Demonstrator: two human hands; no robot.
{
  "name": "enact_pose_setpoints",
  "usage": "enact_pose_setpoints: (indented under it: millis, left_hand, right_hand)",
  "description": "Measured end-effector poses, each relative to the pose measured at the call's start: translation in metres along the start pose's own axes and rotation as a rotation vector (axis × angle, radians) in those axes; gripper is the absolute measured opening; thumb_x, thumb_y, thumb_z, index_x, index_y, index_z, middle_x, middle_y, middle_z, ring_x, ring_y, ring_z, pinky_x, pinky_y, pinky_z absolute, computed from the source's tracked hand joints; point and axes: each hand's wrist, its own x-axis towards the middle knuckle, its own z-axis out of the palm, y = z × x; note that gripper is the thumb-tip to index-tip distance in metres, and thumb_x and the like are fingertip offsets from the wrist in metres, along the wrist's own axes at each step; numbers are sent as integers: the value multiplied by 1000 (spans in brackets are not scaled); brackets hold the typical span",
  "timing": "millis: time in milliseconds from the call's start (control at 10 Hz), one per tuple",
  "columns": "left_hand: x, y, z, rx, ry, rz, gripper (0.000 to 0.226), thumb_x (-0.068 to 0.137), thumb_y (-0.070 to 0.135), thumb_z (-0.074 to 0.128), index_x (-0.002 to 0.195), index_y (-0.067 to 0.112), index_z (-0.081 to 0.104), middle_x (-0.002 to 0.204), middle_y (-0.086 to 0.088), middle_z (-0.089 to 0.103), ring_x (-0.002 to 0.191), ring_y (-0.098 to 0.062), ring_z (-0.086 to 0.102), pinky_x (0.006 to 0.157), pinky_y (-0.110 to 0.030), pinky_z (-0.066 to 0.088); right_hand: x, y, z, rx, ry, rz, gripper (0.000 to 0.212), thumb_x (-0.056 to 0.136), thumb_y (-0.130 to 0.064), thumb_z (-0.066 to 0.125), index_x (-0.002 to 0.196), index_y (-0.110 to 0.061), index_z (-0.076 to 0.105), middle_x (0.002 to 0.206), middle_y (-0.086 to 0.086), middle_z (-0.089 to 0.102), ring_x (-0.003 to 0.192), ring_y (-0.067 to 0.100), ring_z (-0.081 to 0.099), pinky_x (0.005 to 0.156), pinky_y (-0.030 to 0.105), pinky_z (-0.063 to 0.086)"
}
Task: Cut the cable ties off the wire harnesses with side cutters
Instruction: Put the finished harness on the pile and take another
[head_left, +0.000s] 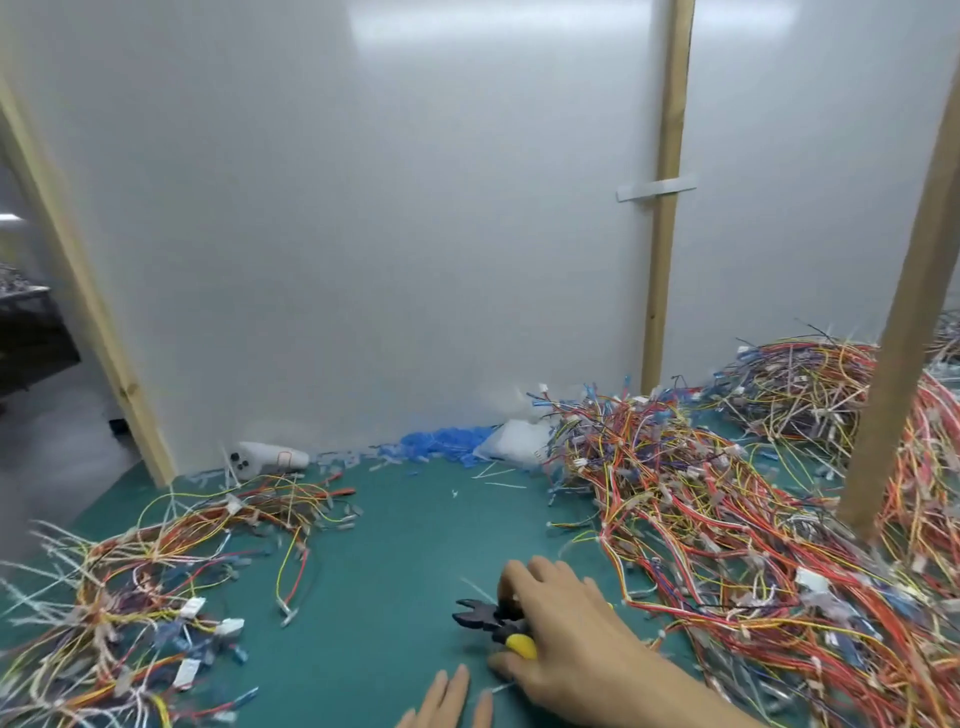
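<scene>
Two heaps of wire harnesses flank a green mat (395, 545). The smaller heap (130, 587) sprawls at 8 o'clock of the mat, a tangle of red, yellow and orange wires with white connectors. Pale cable ties (47, 540) bristle from it, though this edge is blurred. Behind it, at 10 o'clock, a slanted wooden post (83, 291) rises beside the white panel (363, 208) that backs the mat. A white handheld device (265, 460) lies at the panel's foot.

At 12 o'clock a drift of blue plastic scraps (441, 444) sits against the panel, touching a clear plastic bag (514, 441) to its right. A few loose white tie offcuts (498, 478) lie on the bare mat just in front.

At 6 o'clock the left hand (447, 699) enters from the bottom edge. Only its fingers show, straight and relaxed, lying low over the mat and holding nothing.

Just beyond it, toward 5 o'clock, the side cutters (485, 621) lie low on the mat, their dark jaws slightly parted and aimed at 9 o'clock. The right hand (561, 634) covers the yellow-and-black handles, fingers curled over the top and thumb tucked under, grasping the tool.

The larger heap (727, 519) fills the mat from 1 to 4 o'clock, its near edge just beside the right hand. An upright post (667, 208) with a strip of tape (655, 188) stands behind this heap, and a thicker leaning post (909, 338) crosses in front of it at 3 o'clock.
</scene>
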Motion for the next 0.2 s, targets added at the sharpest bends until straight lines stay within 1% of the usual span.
enact_pose_setpoints:
  millis: [100,200]
  left_hand:
    - [-12,-5,-20,-175,-153,-91,53,111,37,5,120,29,56,161,3,46,134,4,55,109,-27,33]
    - [2,-19,-54,-248,-351,-240,67,104,65,19,147,31,59,160,5,47,140,-5,52,113,-22,36]
  right_hand:
    - [-2,0,5,29,42,-21,42,87,-60,61,114,-35,42,114,-9,45,114,21,44,98,42,37]
    - [-4,2,6,37,102,-32,40,88,-59,62,113,-35,43,114,-11,49,115,18,47,101,38,36]
